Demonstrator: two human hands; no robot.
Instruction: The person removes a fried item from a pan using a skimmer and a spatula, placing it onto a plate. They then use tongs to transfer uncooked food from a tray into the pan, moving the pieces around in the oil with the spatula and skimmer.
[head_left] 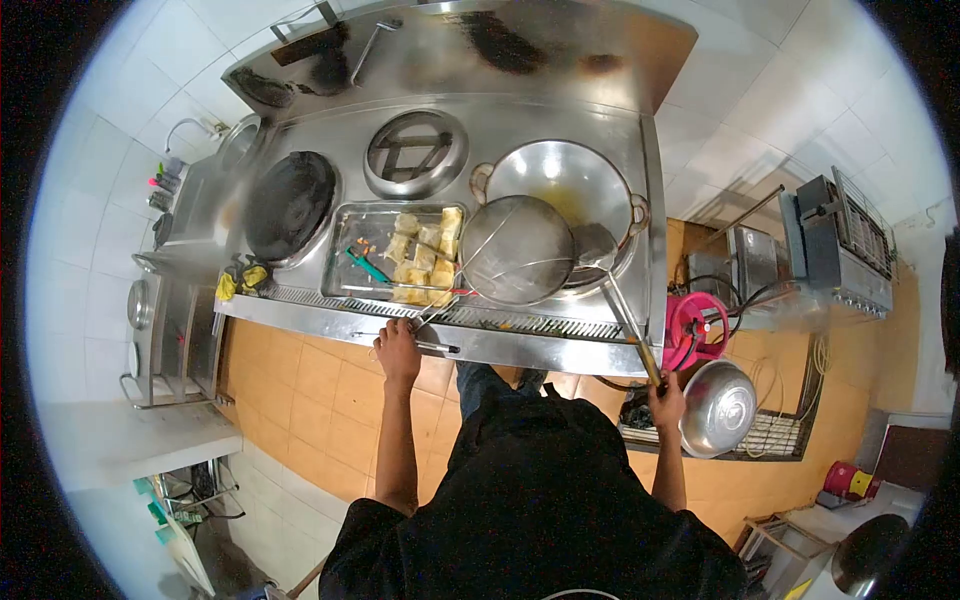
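My left hand [398, 352] is closed around the handle of a round mesh strainer [518, 250] at the stove's front edge. The strainer lies across the left side of a wide metal wok [530, 165] and overlaps the tray's right edge. My right hand [667, 402] grips the long handle of a wok spatula [630, 325], whose dark head [596, 245] rests low in the wok at its right side. Some yellowish liquid shows at the wok's bottom. Left of the strainer, a metal tray [338, 240] holds several pale yellow wrapped pieces [425, 250] and a green-handled tool [368, 266].
A black round pan [291, 207] and a metal burner ring [416, 153] sit on the steel stove [350, 120]. Yellow cloth [240, 280] lies at its left corner. A pink gas cylinder [695, 325] and large metal bowl [718, 410] stand at the right.
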